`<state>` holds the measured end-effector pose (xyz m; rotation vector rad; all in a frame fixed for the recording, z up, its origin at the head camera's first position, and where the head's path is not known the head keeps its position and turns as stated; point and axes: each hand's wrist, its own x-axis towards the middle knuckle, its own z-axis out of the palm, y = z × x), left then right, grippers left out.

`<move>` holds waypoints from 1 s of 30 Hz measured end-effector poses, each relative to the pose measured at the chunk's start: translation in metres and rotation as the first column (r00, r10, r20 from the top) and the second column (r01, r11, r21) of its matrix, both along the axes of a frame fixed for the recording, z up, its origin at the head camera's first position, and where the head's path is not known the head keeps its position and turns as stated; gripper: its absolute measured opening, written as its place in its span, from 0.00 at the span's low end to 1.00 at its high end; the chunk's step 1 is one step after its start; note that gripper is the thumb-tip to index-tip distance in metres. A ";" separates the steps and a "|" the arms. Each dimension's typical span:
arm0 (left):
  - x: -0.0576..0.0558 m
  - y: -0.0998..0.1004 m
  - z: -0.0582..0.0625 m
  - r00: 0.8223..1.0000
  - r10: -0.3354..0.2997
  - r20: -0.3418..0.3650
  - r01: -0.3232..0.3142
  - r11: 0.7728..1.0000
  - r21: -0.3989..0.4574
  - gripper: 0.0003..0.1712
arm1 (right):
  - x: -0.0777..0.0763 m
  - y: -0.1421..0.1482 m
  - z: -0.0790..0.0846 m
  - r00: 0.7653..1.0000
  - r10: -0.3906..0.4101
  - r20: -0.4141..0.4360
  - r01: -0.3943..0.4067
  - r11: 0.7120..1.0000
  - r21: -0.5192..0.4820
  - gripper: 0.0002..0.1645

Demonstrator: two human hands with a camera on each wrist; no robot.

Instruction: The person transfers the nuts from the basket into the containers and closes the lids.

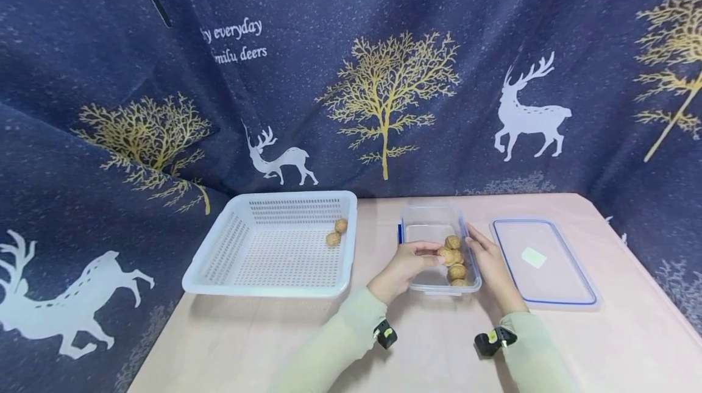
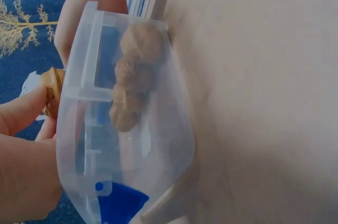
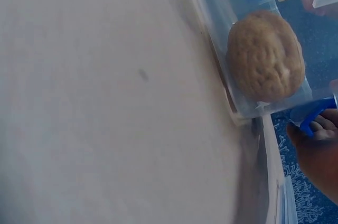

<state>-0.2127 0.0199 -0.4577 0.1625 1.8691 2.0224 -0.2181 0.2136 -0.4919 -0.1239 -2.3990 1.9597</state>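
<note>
A clear plastic food container (image 1: pixel 439 288) stands on the table with several walnuts (image 1: pixel 457 272) along its right side. My left hand (image 1: pixel 404 265) pinches one walnut (image 2: pixel 53 89) between thumb and fingers, up at the rim over the container. On the opposite side, my right hand (image 1: pixel 490 259) holds the container's right wall near the top. The right wrist view has its fingers curled at a blue latch (image 3: pixel 320 112) there. Another blue latch (image 2: pixel 124 203) hangs down on the left side. Through the wall, one walnut (image 3: pixel 265 56) looks large and close.
Left of the container stands a white plastic basket (image 1: pixel 274 289) with two walnuts (image 1: pixel 333 239) at its right side. A clear lid (image 1: pixel 554 277) with a blue seal and a pale label lies to the right. Behind the table hangs a dark blue cloth (image 1: pixel 455 167).
</note>
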 end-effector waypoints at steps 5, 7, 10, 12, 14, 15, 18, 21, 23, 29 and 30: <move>0.001 0.012 -0.004 0.999 0.043 0.013 -0.043 0.997 0.063 0.20 | -0.001 0.002 0.000 1.000 -0.008 -0.013 0.008 1.000 0.010 0.31; 0.001 0.017 -0.005 0.997 0.076 0.017 -0.077 0.993 0.088 0.19 | -0.001 0.002 0.000 1.000 -0.003 -0.013 0.003 1.000 0.007 0.31; 0.000 0.024 -0.008 0.993 0.120 0.025 -0.121 0.988 0.096 0.18 | -0.001 0.001 -0.001 1.000 0.000 -0.006 0.000 1.000 0.001 0.31; -0.001 0.028 -0.009 0.988 0.152 0.031 -0.154 0.984 0.087 0.17 | -0.001 0.001 -0.002 1.000 -0.002 -0.003 0.002 1.000 0.000 0.31; -0.004 0.031 -0.009 0.982 0.184 0.045 -0.187 0.979 0.077 0.16 | -0.001 0.001 -0.002 1.000 -0.005 -0.001 0.005 1.000 0.002 0.31; -0.005 0.033 -0.009 0.979 0.199 0.040 -0.201 0.977 0.065 0.16 | 0.000 0.001 -0.002 1.000 -0.004 -0.001 0.004 1.000 0.000 0.31; -0.009 0.036 -0.010 0.967 0.248 0.061 -0.252 0.966 0.057 0.16 | 0.001 0.000 -0.001 1.000 0.001 0.000 -0.001 1.000 -0.007 0.31; -0.013 0.039 -0.012 0.957 0.285 0.062 -0.288 0.956 0.048 0.17 | 0.001 0.000 0.000 1.000 0.005 0.004 -0.005 1.000 -0.009 0.31; -0.014 0.041 -0.013 0.949 0.308 0.061 -0.311 0.950 0.037 0.17 | 0.001 0.000 0.001 1.000 0.005 0.005 -0.005 1.000 -0.004 0.31; -0.020 0.049 -0.022 0.918 0.395 0.048 -0.395 0.919 -0.003 0.14 | 0.001 0.000 0.000 1.000 0.010 0.000 -0.010 1.000 -0.009 0.31; -0.021 0.049 -0.023 0.911 0.409 0.055 -0.409 0.912 -0.003 0.14 | 0.001 0.001 0.000 1.000 0.009 -0.001 -0.009 1.000 -0.009 0.31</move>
